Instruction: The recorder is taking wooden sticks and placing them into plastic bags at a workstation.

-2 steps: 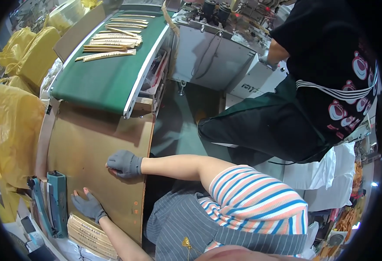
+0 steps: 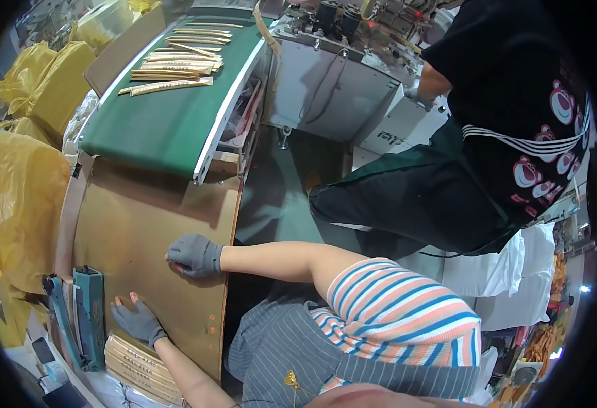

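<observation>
On green belt (image 2: 169, 129): tan flat packets (image 2: 176, 61); yellow bags (image 2: 19, 170) left.

Even, fairly bright indoor light falls from above, with soft shadows only. A dark shadow lies under the end of the green conveyor belt (image 2: 169, 129), above the right grip (image 2: 195, 255) on the brown desk (image 2: 128, 224). The yellow plastic bags (image 2: 12, 183) to the left of both grips show mild sheen. Fisheye bending curves the desk edges, and a black vignette rings the frame. The left grip (image 2: 138, 321) is sharp; the far right rim is dim and soft
</observation>
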The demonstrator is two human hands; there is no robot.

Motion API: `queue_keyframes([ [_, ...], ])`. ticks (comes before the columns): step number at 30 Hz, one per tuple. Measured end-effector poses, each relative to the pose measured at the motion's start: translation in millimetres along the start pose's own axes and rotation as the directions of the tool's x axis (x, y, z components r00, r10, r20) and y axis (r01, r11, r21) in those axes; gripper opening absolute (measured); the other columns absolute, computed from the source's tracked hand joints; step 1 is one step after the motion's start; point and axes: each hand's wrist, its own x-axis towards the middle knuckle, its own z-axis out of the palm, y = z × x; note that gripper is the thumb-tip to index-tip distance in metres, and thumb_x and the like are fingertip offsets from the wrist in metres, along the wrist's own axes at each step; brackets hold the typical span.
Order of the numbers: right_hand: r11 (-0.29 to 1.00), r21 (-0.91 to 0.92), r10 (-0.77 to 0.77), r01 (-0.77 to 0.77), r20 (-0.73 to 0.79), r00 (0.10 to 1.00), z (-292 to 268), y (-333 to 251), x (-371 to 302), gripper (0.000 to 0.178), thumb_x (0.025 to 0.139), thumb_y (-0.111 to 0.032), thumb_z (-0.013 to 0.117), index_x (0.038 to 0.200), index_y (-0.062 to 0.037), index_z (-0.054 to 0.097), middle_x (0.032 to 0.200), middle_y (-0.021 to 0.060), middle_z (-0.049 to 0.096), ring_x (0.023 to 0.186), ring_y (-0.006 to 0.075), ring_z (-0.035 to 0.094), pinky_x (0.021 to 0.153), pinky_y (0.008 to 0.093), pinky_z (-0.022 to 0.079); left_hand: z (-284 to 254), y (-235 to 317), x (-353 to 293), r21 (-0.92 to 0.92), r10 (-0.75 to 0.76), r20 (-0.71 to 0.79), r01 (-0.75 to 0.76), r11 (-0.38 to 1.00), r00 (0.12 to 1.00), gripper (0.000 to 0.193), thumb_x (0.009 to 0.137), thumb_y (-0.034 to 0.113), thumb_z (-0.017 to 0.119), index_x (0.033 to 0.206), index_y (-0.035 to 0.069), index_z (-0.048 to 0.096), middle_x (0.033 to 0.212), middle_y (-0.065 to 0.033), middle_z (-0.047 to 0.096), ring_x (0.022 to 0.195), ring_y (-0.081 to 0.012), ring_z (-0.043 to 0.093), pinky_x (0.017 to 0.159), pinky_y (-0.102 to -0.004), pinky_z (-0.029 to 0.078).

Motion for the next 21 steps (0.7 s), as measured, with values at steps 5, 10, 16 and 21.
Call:
queue_keyframes([
  [5, 0.999, -0.032, -0.011, 0.011, -0.003, 1.0, -2.0, -0.2, 1.2, 0.018, 0.068, -0.012, 0.06, 0.086, -0.0079, 0.059, 0.08, 0.0092, 0.059, 0.075, 0.0286, 0.058, 0.065, 0.039, 0.046, -0.2, 1.1, 0.7, 0.018, 0.0, 0.0, 0.0, 1.0, 1.0, 0.053, 0.087, 0.042, 0.053, 0.122, 0.002, 0.051, 0.13, -0.02, 0.046, 0.122, -0.0326, 0.042, 0.101, -0.0402, 0.034],
  [10, 0.999, -0.052, 0.009, -0.01, -0.003, 1.0, -3.8, -2.6, 1.4, 0.017, 0.068, -0.012, 0.06, 0.084, -0.008, 0.059, 0.079, 0.0091, 0.059, 0.073, 0.0286, 0.058, 0.063, 0.0391, 0.046, 0.8, 0.0, -0.4, 0.014, -0.009, 0.01, 0.009, 1.0, 1.0, 0.054, 0.088, 0.043, 0.053, 0.123, 0.002, 0.051, 0.13, -0.0196, 0.046, 0.123, -0.0321, 0.041, 0.102, -0.04, 0.033],
  [16, 0.999, -0.041, 0.013, -0.013, 0.0, 1.0, 0.7, 2.1, 0.0, 0.02, 0.066, -0.013, 0.061, 0.086, -0.0091, 0.059, 0.08, 0.0093, 0.059, 0.074, 0.0294, 0.058, 0.065, 0.0404, 0.046, 1.0, -3.4, 0.5, 0.023, 0.01, 0.016, -0.011, 1.0, 1.0, 0.054, 0.088, 0.042, 0.052, 0.124, 0.002, 0.05, 0.132, -0.0192, 0.044, 0.123, -0.0322, 0.04, 0.102, -0.0402, 0.032],
  [21, 1.0, -0.026, 0.014, -0.014, -0.006, 1.0, -2.0, 0.8, 0.9, 0.019, 0.067, -0.013, 0.061, 0.086, -0.0091, 0.058, 0.08, 0.0093, 0.059, 0.074, 0.0293, 0.058, 0.065, 0.0405, 0.046, -2.9, 0.7, 0.0, 0.003, 0.0, 0.019, 0.0, 1.0, 1.0, 0.053, 0.088, 0.041, 0.053, 0.124, 0.002, 0.05, 0.131, -0.0196, 0.044, 0.122, -0.0328, 0.041, 0.102, -0.0408, 0.032],
])
